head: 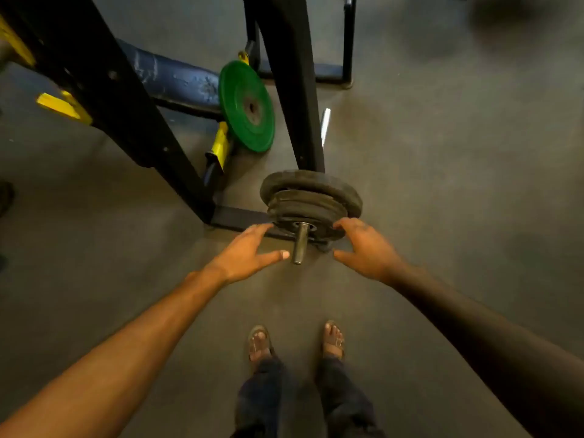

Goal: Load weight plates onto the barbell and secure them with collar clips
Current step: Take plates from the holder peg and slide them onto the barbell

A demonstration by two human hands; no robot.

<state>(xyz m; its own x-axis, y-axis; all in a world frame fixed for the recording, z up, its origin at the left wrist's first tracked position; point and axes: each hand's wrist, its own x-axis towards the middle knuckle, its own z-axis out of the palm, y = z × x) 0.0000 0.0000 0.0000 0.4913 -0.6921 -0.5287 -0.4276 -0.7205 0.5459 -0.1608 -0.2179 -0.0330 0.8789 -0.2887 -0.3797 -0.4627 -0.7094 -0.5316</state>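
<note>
The barbell sleeve [298,245] points toward me, a bare steel end. Several black weight plates [311,197] sit stacked on it, the largest at the back. My left hand [248,256] is spread open at the left edge of the nearest plate, fingertips touching or almost touching it. My right hand [366,248] is spread open at the plate's right edge, fingers curled onto the rim. Neither hand holds anything. No collar clip is visible.
A green plate [248,105] leans against the black rack upright [290,80]. Another black upright [104,83] with yellow hooks [63,105] stands at left, over a blue base bar [177,79]. My sandalled feet [297,341] stand on the grey floor below.
</note>
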